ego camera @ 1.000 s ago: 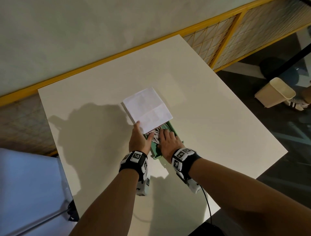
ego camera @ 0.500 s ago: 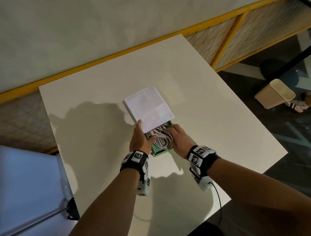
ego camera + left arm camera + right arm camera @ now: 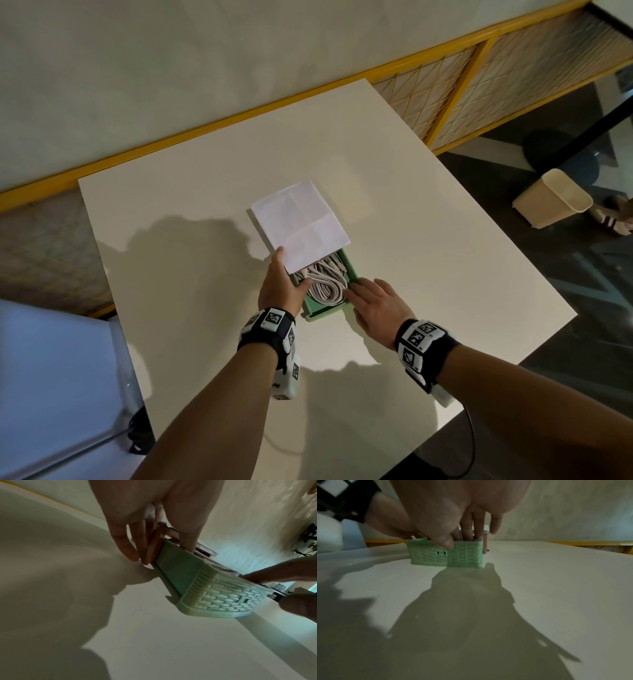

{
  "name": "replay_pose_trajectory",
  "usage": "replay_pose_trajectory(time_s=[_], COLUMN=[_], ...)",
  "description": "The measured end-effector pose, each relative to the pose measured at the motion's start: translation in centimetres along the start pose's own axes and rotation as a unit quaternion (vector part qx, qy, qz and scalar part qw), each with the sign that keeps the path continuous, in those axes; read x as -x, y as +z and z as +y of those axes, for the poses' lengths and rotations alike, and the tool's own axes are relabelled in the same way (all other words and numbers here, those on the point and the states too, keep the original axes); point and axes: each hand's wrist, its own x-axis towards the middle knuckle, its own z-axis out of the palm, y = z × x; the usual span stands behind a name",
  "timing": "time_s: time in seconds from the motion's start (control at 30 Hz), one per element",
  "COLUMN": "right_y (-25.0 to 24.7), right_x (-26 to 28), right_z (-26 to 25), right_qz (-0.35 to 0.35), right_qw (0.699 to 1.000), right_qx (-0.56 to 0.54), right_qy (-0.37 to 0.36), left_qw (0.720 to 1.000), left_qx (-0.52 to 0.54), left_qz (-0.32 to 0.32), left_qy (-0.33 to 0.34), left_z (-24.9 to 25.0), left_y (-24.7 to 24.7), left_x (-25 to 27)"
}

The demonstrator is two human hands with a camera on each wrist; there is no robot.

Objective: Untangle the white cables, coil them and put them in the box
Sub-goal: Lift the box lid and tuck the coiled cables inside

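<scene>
A green basket-weave box (image 3: pixel 323 312) stands mid-table with coiled white cables (image 3: pixel 325 284) inside. A white folded sheet or lid (image 3: pixel 301 226) covers its far half. My left hand (image 3: pixel 279 287) grips the box's left wall, with the thumb over the rim and the fingers (image 3: pixel 126 546) outside against the wall of the box (image 3: pixel 214 592). My right hand (image 3: pixel 375 301) lies with straight fingers at the box's right near corner. In the right wrist view its fingertips (image 3: pixel 478 534) touch the rim of the box (image 3: pixel 426 555) and hold nothing.
The white table (image 3: pixel 445 257) has bare surface all round the box. Its near edge runs just behind my wrists. A yellow-framed mesh railing (image 3: pixel 455 92) runs behind it. A beige bin (image 3: pixel 555 198) stands on the floor at the right, and a pale blue surface (image 3: pixel 51 377) lies at the left.
My right hand has come out of the box and moved right to its corner, uncovering the coiled cables. The left hand has kept its grip on the box.
</scene>
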Motion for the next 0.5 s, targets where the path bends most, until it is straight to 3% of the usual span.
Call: replay_pose_trajectory(time_s=[0.13, 0.5], right_y=[0.1, -0.4], right_x=[0.1, -2.5], right_z=[-1.2, -1.6], right_qz=[-0.031, -0.001], right_qw=[0.998, 0.997], right_qx=[0.034, 0.001], right_qy=[0.036, 0.074], left_qw=[1.0, 0.999], left_qx=[-0.003, 0.04], left_qz=[-0.004, -0.002], left_qy=[0.003, 0.014], left_z=[-0.1, -0.3], left_y=[-0.1, -1.1], left_x=[-0.1, 0.3])
